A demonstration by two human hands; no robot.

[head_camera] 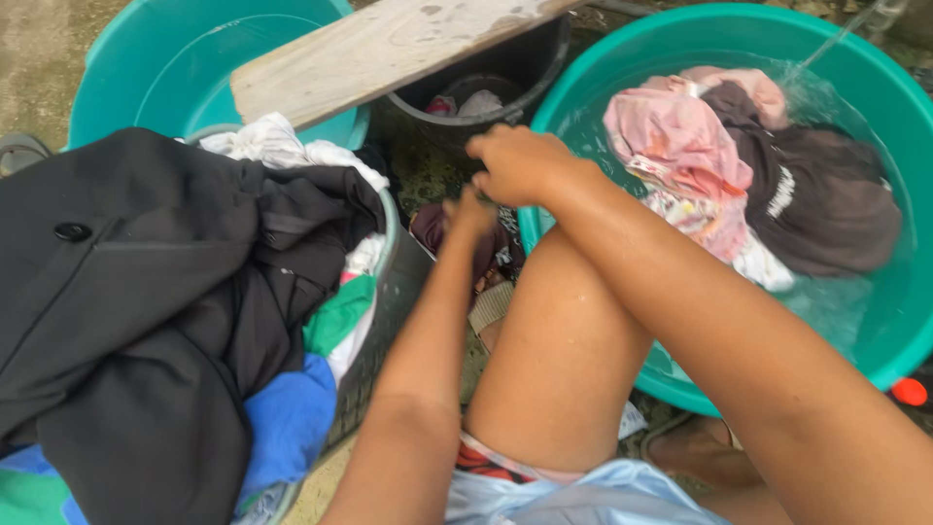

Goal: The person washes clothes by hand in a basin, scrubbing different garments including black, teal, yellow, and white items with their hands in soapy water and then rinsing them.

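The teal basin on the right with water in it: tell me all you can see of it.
The teal basin is a large round tub that looks like plastic, upright on the ground, its right and lower edges cut off by the frame. It holds clear water with soaking laundry: a pink garment bunched at the left and a dark brown garment beside it. A thin stream of water falls in from the upper right. The person's right hand is at its near-left rim, and a knee hides its lower wall.

Soft, even daylight with faint shadows; the hands (515, 165) look slightly motion-blurred, and edges perhaps mildly stretched.
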